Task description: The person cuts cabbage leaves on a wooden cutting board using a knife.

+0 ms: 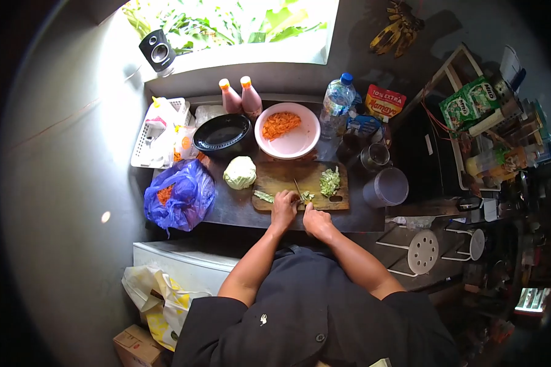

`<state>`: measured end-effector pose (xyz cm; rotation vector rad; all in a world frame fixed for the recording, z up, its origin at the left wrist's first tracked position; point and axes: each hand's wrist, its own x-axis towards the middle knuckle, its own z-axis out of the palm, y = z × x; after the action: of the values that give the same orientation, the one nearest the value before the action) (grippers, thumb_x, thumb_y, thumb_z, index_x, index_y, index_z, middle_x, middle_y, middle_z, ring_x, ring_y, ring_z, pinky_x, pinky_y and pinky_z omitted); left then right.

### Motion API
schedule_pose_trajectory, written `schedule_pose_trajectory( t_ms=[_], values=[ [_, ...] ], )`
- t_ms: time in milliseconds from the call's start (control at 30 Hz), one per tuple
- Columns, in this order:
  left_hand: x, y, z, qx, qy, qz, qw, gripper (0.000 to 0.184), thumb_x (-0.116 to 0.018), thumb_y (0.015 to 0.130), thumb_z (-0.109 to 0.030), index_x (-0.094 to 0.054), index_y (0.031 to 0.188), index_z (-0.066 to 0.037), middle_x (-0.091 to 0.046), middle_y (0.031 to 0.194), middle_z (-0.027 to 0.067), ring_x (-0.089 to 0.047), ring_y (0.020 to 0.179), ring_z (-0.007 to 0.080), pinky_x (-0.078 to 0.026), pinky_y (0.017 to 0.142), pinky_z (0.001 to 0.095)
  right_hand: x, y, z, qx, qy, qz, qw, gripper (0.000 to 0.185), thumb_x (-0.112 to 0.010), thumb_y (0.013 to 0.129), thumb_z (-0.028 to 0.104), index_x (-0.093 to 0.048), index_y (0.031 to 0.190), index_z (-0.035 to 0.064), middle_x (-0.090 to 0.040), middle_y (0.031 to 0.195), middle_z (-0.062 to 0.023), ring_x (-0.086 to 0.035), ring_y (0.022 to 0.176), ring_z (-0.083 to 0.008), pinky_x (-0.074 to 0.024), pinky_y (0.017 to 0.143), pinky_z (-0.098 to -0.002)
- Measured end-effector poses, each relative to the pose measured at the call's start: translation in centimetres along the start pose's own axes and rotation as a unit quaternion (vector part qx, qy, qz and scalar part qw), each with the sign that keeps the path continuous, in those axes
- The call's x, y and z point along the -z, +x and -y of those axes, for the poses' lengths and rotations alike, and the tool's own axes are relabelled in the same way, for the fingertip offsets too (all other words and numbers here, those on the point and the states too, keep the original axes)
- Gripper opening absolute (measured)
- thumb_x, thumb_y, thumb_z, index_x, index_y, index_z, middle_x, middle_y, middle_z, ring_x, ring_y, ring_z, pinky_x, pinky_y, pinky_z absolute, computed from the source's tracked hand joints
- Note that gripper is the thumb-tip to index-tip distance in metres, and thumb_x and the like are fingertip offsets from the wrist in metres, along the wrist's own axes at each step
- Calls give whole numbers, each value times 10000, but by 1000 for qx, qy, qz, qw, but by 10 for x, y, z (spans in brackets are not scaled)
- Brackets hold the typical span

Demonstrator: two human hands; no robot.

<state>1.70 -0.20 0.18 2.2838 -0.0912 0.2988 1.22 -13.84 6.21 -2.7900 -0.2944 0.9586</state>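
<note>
My left hand (284,210) is closed at the front of the wooden cutting board (306,173), its fingers curled down over a piece of cabbage that they mostly hide. My right hand (317,220) grips a knife (297,185), whose thin blade points away from me beside my left fingertips. Cut green bits (307,196) lie near the blade. A pale green cabbage strip (263,196) rests on the board's left part. Shredded cabbage (330,181) is heaped at the right end. Left of the board sits a cabbage head (240,172).
Behind the board stand a pink bowl (312,136) with shredded carrot (280,125) and a black bowl (222,133). A blue plastic bag (190,199) lies left, before a white basket (142,144). Two bottles (251,98), a water bottle (338,104) and a tub (389,188) surround the workspace.
</note>
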Motion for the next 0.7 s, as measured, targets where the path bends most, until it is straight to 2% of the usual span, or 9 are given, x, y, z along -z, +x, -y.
schedule_pose_trajectory(
  t_ms=[67,100,433,500,633,700],
  values=[
    [-1,-2,2,-1,0,1,1000,116,-721,791,-68,-703,905,-70,-642,902,127,-588,894,353,-488,805,443,9,-12,2,-10,-3,40,999,458,-647,836,78,-431,1222,-41,-705,1084,-255,-696,1022,-397,-553,867,-481],
    [0,-2,0,6,-1,-1,1000,113,-718,801,-78,-708,913,-70,-645,909,123,-592,900,349,-489,809,438,1,-17,-1,14,5,12,1000,361,-547,869,86,-423,1175,-61,-702,1008,-285,-693,974,-429,-547,831,-520],
    [6,-13,-13,-41,36,-26,998,95,-701,824,-119,-710,909,-78,-642,910,90,-607,900,304,-523,765,407,-4,-13,-8,39,-12,-21,999,339,-548,854,65,-416,1135,-70,-697,972,-306,-700,936,-435,-553,805,-519],
    [6,-12,-12,-34,64,-10,997,84,-695,821,-113,-698,899,-83,-631,887,88,-610,895,303,-526,768,406,-2,-21,-2,12,-24,14,1000,459,-635,840,79,-414,1218,-57,-712,1026,-260,-709,973,-392,-563,825,-482],
    [6,-12,-16,-34,68,-24,997,77,-695,816,-114,-687,888,-90,-627,880,87,-611,888,303,-529,759,410,-19,-9,-6,19,-17,-4,1000,463,-644,831,86,-423,1212,-59,-709,1036,-266,-708,982,-390,-561,833,-484],
    [8,-13,-19,-26,68,-31,997,71,-696,821,-122,-688,886,-94,-630,887,90,-612,887,309,-529,749,418,-15,-4,-8,40,-5,-41,998,330,-543,852,70,-429,1133,-61,-696,963,-310,-696,945,-438,-550,809,-521]
  ],
)
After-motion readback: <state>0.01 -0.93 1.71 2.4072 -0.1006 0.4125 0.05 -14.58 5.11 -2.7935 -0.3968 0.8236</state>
